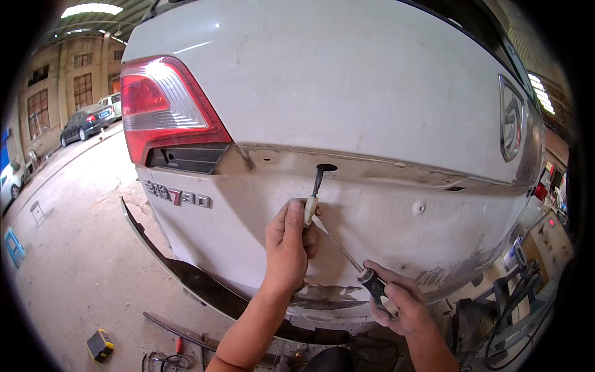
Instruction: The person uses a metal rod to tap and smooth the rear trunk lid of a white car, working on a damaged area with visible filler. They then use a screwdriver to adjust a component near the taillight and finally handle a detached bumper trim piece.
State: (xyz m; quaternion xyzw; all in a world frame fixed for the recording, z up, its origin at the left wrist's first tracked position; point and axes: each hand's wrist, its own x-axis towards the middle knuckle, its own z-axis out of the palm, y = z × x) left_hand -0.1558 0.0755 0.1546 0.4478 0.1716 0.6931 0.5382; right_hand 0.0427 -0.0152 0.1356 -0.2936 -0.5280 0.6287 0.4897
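Note:
My left hand [289, 242] pinches a small pale plastic connector [310, 208] between thumb and fingers. A dark wire [319, 181] runs from its top up into an oval hole [327, 167] in the white car tailgate [347, 99]. In my right hand [401, 301] is a screwdriver [374, 285] with a black handle. Its metal shaft slants up to the left, and the tip meets the connector beside my left fingers. Whether the tip sits inside the connector or only against it I cannot tell.
A red and clear tail light [170, 108] is at the tailgate's left. A loose bumper trim [204, 285] hangs below. On the floor lie a yellow and black box [100, 345] and a red-handled tool [179, 345]. A blue stool [14, 247] stands far left; dark equipment [508, 304] is at right.

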